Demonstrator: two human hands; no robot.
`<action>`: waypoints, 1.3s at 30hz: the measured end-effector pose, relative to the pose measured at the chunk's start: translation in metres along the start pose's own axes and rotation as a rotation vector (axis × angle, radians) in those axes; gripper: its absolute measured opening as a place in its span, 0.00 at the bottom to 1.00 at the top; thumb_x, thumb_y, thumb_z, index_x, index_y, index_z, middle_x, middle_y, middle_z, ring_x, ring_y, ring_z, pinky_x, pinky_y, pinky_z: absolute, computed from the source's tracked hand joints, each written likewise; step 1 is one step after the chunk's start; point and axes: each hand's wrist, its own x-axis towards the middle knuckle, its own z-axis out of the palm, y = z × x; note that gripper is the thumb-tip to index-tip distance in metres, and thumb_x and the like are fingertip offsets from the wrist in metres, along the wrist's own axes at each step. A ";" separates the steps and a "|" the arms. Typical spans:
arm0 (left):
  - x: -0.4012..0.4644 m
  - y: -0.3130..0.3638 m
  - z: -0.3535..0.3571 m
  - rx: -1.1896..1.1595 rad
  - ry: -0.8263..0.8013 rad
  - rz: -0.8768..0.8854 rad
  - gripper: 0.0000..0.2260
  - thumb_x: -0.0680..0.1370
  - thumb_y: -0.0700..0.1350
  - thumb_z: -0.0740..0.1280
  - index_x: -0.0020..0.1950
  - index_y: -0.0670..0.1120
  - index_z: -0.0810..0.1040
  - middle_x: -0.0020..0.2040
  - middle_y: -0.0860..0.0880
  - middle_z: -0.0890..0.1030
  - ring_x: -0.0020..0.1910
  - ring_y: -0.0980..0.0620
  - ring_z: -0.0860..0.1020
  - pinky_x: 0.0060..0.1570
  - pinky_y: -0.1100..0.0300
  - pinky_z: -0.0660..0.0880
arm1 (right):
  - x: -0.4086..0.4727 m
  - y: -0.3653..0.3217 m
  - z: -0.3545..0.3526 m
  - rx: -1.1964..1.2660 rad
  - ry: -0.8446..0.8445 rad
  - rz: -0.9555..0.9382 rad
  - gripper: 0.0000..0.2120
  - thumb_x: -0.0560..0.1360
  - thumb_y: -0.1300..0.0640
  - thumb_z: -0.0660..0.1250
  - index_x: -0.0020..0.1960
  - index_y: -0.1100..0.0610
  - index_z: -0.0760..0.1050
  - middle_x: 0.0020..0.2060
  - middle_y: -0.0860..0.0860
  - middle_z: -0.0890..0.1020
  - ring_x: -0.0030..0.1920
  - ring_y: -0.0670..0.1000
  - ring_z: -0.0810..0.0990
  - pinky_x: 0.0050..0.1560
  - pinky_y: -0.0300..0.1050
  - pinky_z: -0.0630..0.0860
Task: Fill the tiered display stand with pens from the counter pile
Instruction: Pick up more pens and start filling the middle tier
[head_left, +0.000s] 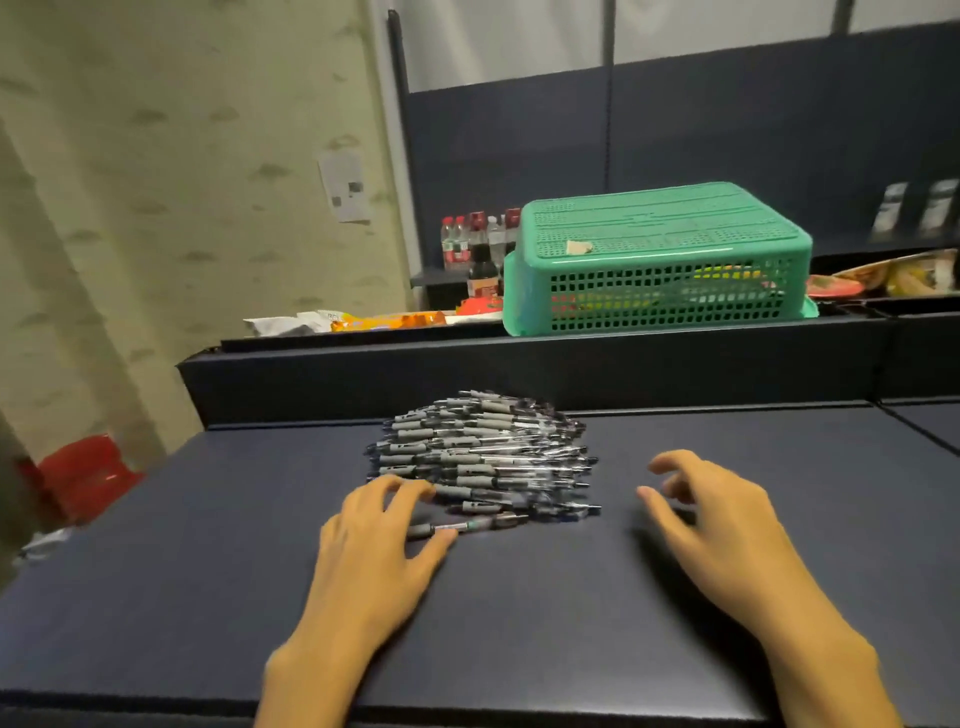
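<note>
Your left hand (376, 540) lies on the table (156, 597) at the pile's (483, 452) near left edge, its fingers bent over the nearest pens, thumb touching a loose pen (462, 526); whether it grips one, you cannot tell. Your right hand (722, 525) hovers just right of the pile, fingers loosely curled, holding nothing. Beyond both hands, a green basket (660, 260) sits upside down on the ledge.

This looks like a small shop: beyond the hands stand dark shelves (675, 130) with drink bottles (475, 239), snack packets (384, 321) and a green basket (657, 260).
</note>
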 end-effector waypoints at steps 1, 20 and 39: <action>0.005 -0.006 0.000 -0.015 -0.018 0.012 0.22 0.73 0.67 0.60 0.64 0.60 0.69 0.65 0.59 0.67 0.67 0.54 0.64 0.63 0.54 0.67 | 0.000 0.004 0.001 -0.021 0.021 0.017 0.09 0.76 0.50 0.65 0.55 0.50 0.74 0.42 0.46 0.78 0.49 0.52 0.78 0.49 0.52 0.76; 0.012 -0.013 0.009 -0.135 -0.168 -0.057 0.31 0.72 0.69 0.59 0.70 0.56 0.61 0.63 0.53 0.60 0.64 0.47 0.63 0.66 0.52 0.65 | -0.004 0.022 0.008 -0.069 0.139 -0.055 0.04 0.73 0.61 0.69 0.43 0.53 0.77 0.37 0.47 0.79 0.39 0.52 0.77 0.42 0.47 0.74; 0.007 -0.009 0.006 -0.047 -0.143 0.094 0.22 0.73 0.65 0.52 0.65 0.61 0.64 0.65 0.59 0.64 0.67 0.54 0.63 0.74 0.46 0.47 | -0.005 0.020 0.007 -0.129 0.069 -0.046 0.02 0.75 0.57 0.66 0.45 0.52 0.77 0.36 0.44 0.76 0.43 0.50 0.73 0.43 0.44 0.70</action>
